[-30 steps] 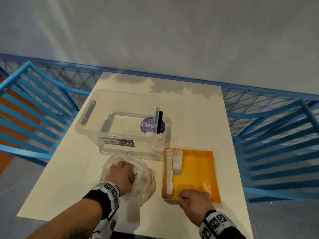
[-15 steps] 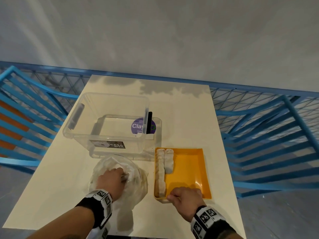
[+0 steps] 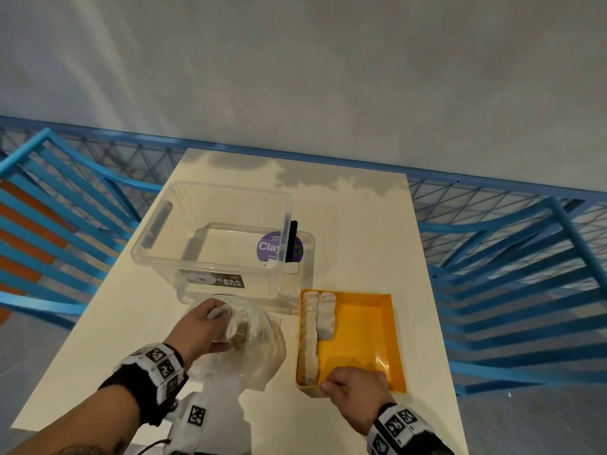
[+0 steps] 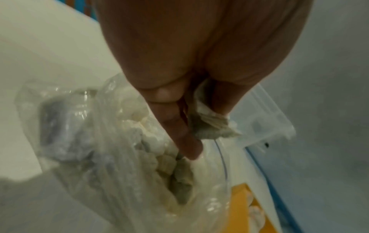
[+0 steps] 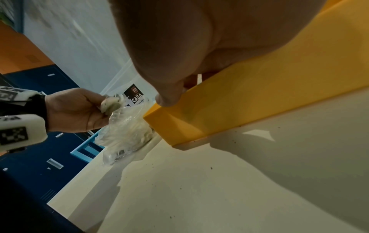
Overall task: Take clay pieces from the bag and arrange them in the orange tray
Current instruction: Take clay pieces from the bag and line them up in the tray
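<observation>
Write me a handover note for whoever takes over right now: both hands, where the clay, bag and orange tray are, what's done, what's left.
Left hand: grips a clay piece at the mouth of the clear bag; not yet over the tray.
Right hand: holds the near rim of the orange tray, steadying it.
Done: clay in two rows along the tray's left side, a long row against the wall and a shorter one beside it.
Left: place the held piece, likely extending the shorter row, then empty the bag; more clay shows inside.
Clear storage box stands behind the bag.
</observation>
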